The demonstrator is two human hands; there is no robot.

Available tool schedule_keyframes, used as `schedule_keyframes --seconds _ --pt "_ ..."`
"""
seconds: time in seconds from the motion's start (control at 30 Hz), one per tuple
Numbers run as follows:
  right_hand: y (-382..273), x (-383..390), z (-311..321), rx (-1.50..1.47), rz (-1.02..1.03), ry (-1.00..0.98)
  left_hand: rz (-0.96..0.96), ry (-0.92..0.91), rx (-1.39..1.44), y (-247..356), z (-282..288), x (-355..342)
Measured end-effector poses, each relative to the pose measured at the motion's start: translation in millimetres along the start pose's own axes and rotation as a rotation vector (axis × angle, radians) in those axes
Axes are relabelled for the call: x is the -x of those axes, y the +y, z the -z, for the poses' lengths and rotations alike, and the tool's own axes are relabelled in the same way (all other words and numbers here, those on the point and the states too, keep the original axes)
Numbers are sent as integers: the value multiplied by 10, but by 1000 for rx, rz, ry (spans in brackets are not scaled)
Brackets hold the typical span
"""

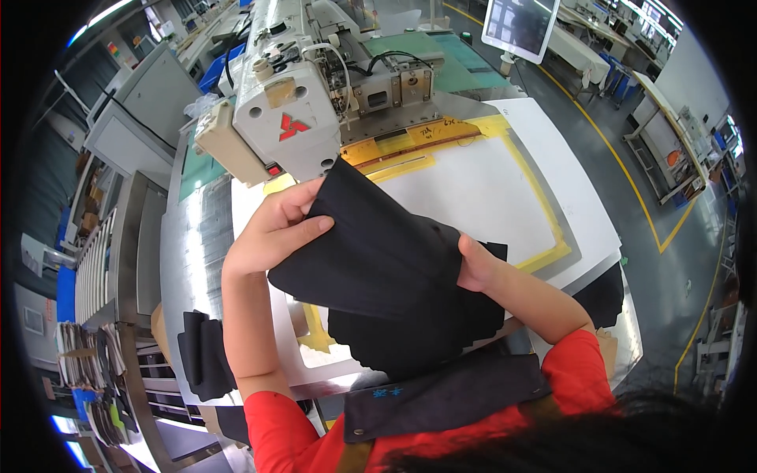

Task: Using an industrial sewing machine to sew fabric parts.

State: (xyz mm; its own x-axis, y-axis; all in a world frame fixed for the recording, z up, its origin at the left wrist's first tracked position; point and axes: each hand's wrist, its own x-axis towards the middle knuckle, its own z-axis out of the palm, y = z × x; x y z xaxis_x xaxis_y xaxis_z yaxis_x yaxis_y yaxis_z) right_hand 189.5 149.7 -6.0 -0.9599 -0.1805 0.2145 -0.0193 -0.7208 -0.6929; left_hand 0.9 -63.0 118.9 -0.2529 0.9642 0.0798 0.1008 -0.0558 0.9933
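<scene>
Both hands grip a stack of black fabric pieces (378, 260), lifted off the counter (489, 197): the left hand (276, 229) pinches the top edge, the right hand (475, 264) steadies the side, apparently to keep the edges aligned. A sewing machine (292, 94) stands just beyond.

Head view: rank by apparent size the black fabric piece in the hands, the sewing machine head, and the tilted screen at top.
1. Black fabric piece, though nearest the camera
2. Sewing machine head, close behind
3. Tilted screen
</scene>
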Motion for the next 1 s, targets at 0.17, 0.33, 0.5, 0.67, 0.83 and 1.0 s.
schedule_keyframes --seconds 0.17,0.33,0.5,0.67,0.83,1.0 --pt "-157 -49 -31 -19 77 360 113 6 -102 -85 16 -95" --pt "-161 -34 72 15 138 439 99 89 -156 -124 -22 -163" --pt "-187 -26 -38 -33 157 438 126 181 -193 -61 -51 -174" --pt "-203 -10 -67 -66 134 429 155 211 -231 -88 -18 -204" --pt "-199 26 -94 -57 113 424 121 282 -223 -184 -16 -226" --pt "-166 18 -157 106 179 393 111 197 -224 -183 -157 -212"
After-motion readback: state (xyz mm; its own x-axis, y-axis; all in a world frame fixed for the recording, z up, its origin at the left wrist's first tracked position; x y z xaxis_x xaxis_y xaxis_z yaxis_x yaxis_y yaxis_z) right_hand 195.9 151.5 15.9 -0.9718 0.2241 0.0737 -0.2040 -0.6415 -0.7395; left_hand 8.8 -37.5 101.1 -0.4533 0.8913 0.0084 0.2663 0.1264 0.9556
